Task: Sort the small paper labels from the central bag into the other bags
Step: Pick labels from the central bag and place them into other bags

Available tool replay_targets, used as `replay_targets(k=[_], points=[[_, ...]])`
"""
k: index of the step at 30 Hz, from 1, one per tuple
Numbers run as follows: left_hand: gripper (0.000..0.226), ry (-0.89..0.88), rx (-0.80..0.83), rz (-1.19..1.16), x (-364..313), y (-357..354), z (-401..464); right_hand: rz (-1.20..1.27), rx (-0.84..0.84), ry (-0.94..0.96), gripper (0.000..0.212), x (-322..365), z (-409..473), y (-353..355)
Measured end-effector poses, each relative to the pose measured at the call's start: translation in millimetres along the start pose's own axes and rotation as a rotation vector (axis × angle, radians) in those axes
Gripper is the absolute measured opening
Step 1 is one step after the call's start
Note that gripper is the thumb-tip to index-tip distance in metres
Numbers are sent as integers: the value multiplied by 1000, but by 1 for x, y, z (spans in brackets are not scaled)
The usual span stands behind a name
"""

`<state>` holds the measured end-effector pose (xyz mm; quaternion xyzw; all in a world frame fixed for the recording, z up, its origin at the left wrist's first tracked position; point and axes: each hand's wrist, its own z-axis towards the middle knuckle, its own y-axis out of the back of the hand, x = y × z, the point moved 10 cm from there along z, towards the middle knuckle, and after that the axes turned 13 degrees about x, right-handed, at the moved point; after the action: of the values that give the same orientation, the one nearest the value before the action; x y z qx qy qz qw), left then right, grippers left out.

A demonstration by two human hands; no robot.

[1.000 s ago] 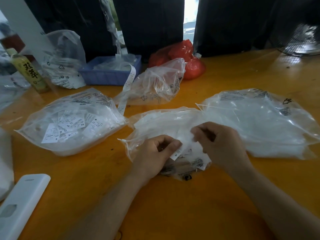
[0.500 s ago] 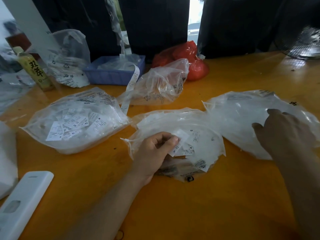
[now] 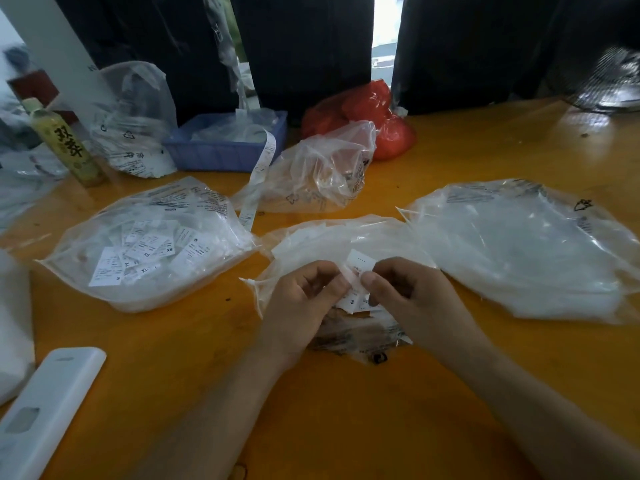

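Orange table (image 3: 346, 403): our hands meet again over the central bag (image 3: 311, 240).
Our right hand (image 3: 412, 299) has come back from the right bag (image 3: 526, 251); with our left hand (image 3: 304, 306), it pinches small labels (image 3: 358, 271).

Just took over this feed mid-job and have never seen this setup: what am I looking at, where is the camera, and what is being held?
No machine here: a person works with bare hands, filmed by a camera worn on the head, looking down at an orange table. The left hand and right hand meet over the central bag, pinching small paper labels between them. A clear bag of size labels lies to the left, another clear bag to the right. Behind stand a blue tray, a red bag and a bottle.
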<state>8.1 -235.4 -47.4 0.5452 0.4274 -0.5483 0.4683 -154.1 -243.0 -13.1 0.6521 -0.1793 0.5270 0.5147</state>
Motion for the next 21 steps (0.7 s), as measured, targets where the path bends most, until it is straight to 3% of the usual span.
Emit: replay_targets(k=[6, 8, 13, 17, 21], points=[[11, -15, 2, 55, -2, -6, 0, 185, -115, -23, 13, -18, -1, 12], [3, -28, -6, -69, -1, -4, 2, 277, -178, -49, 13, -26, -3, 18], [19, -66, -46, -337, 6, 7, 3, 405, -210, -44, 6, -31, -5, 24], [19, -47, -60, -325, 4, 8, 3, 204, -227, 4, 24, -21, -8, 28], [11, -8, -42, -221, 7, 6, 3, -114, -190, 31, 24, -8, -5, 22]])
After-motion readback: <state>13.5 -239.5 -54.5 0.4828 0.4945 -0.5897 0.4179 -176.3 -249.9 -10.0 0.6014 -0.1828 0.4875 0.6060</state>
